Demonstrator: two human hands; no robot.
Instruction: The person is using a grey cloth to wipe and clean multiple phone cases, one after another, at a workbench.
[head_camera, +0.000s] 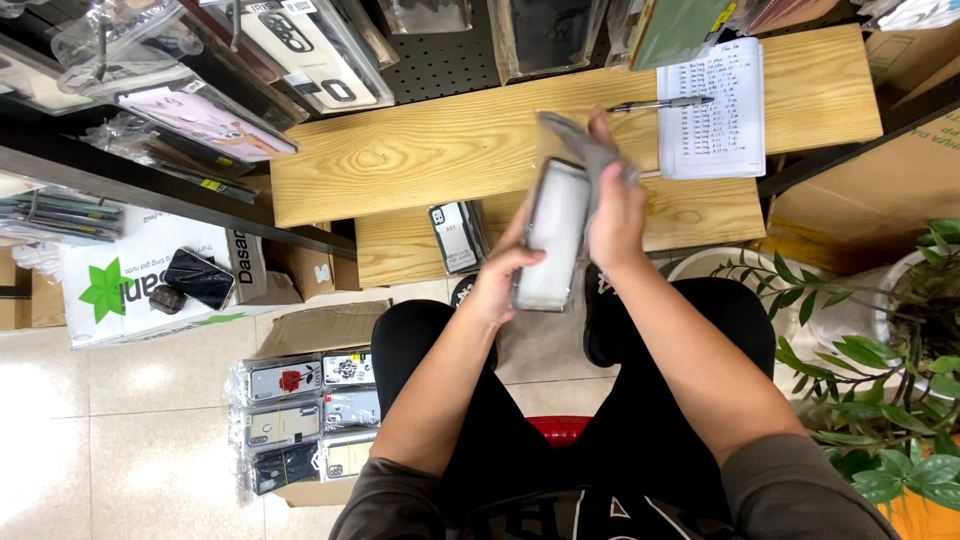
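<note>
Far left: a white cardboard box (130, 290) is sitting on the tiled floor (140, 460), and a black phone case (200, 277) is lying on top of it.
Upper left: packaged phone cases (205, 120) are hanging from a dark rack above the box.
Floor, left of the knees: a stack of wrapped phone cases (300, 420) is resting on a flat piece of cardboard, just beside the person's left leg.
Left hand: the left hand (497, 283) is cupping the lower left edge of a white phone case in a clear wrapper (553, 235), its grip closing narrowly around that edge with the thumb lying across the side.
Thing in hand: the white case is being held upright above the lap, in front of the wooden tabletop (420, 150) and clear of it.
Right hand: the right hand (615, 215) is pressing against the right side of the same case, its grip holding a grey flap of wrapping (585, 145) that is sticking up over the top.
Tabletop, right: a pen (660, 103) is lying beside a sheet of handwritten paper (712, 108).
Far right: a leafy green plant (885, 400) is standing in a pot near the right arm.
</note>
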